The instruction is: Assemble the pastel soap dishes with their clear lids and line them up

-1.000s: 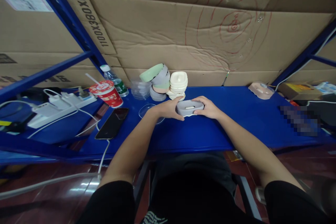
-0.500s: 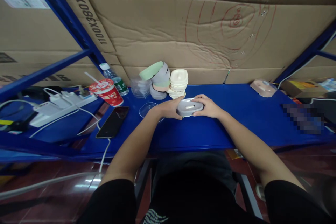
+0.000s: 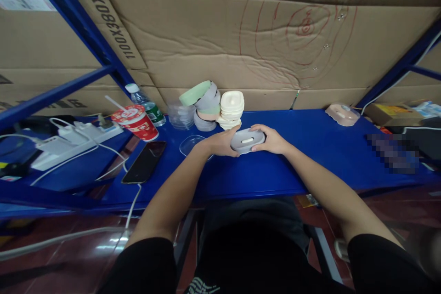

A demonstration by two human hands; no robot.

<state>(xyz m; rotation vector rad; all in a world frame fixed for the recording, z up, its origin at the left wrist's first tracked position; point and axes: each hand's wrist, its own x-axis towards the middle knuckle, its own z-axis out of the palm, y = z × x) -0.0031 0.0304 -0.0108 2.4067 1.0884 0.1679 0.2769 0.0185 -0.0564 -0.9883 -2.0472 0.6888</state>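
Between my hands is a grey oval container (image 3: pixel 247 141) with a small pale bar on its face. My left hand (image 3: pixel 224 142) grips its left end, and my right hand (image 3: pixel 269 138) is closed on its right end. Behind my left hand stands a stack of cream square pieces (image 3: pixel 232 106). Grey and green bowls (image 3: pixel 206 101) are piled beside that stack, with clear plastic bowls (image 3: pixel 180 115) to their left. A clear lid (image 3: pixel 191 144) lies on the blue table, partly hidden by my left wrist.
At the left are a red cup (image 3: pixel 139 124) with a straw, a water bottle (image 3: pixel 149 106), a black phone (image 3: pixel 144 161) and a white power strip (image 3: pixel 77 142). A pink container (image 3: pixel 342 114) sits at the back right of the blue table (image 3: pixel 310 147).
The container's face has tilted slightly in my hands, and its glossy reflection has faded. Both hands keep their hold. The whole view has shifted a little.
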